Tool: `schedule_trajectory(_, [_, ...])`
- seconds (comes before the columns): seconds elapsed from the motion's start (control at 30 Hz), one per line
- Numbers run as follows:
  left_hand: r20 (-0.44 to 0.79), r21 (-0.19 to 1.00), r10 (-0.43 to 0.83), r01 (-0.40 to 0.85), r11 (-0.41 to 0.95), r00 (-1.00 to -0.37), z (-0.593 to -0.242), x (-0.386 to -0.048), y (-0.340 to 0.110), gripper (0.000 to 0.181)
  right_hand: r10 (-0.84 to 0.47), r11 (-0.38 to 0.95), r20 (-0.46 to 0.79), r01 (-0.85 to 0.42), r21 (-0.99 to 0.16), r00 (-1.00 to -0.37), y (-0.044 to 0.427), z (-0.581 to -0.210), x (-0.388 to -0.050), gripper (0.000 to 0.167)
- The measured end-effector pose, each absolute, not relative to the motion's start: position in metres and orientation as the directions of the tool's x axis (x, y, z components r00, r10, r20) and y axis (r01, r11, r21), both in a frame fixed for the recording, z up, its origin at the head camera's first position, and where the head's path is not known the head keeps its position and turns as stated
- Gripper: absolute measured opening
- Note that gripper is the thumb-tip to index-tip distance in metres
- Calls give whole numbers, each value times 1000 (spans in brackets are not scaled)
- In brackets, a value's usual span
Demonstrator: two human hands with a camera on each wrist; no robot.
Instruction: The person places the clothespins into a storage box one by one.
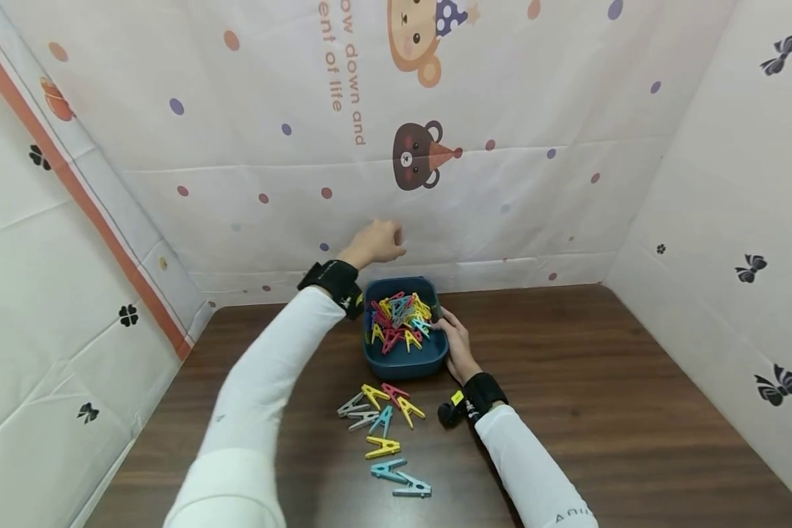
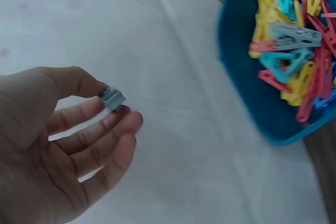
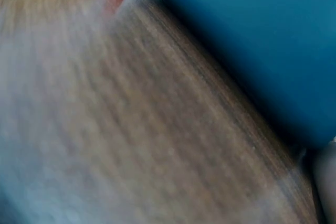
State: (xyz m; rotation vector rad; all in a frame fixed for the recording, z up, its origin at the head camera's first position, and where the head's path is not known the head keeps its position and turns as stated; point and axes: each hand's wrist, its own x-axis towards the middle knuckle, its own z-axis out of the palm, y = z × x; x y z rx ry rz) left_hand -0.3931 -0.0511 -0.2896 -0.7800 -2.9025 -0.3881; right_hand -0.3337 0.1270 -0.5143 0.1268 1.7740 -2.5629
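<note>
Thumb and fingertips of my left hand (image 1: 378, 242) pinch a grey clothespin (image 2: 112, 98), seen nearly end-on in the left wrist view. This hand is raised beyond the far left of a dark blue plastic bin (image 1: 405, 369), apart from it. In the bin lies a heap of clothespins (image 1: 396, 323) in red, yellow, blue and grey. My right hand (image 1: 458, 346) holds the bin's right side at the rim; its fingers are partly hidden. The right wrist view shows the bin's outer wall (image 3: 252, 40) close up, with only a blurred sliver of hand at the edge.
Several loose clothespins (image 1: 383, 446), yellow, red, grey and light blue, lie on the brown wooden table (image 1: 567, 381) in front of the bin. A printed white cloth (image 1: 270, 147) hangs behind the table, with more white cloth at both sides.
</note>
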Motion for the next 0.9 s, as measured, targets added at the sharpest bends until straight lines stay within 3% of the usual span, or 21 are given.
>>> schedule_trajectory(0.17, [2, 343, 280, 264, 902, -960, -348, -410, -37, 22, 37, -352, -86, 68, -934, -996, 126, -516, -332, 57])
schedule_trajectory(0.37, [-151, 380, 168, 100, 919, -974, -403, -415, -23, 32, 49, -363, -73, 51, -930, -996, 126, -515, -334, 57])
schedule_trajectory(0.5, [-147, 339, 177, 118, 933, -973, -410, -414, -24, 32, 44, -361, -84, 63, -931, -995, 127, -514, -335, 56])
schedule_trajectory(0.67, [-112, 286, 198, 159, 945, -974, -390, -411, -49, 23, 40, -376, -86, 65, -924, -995, 125, -514, -335, 59])
schedule_trajectory(0.9, [59, 341, 407, 402, 850, -911, -351, -378, -96, 24, 27, -389, -85, 68, -919, -996, 127, -516, -335, 59])
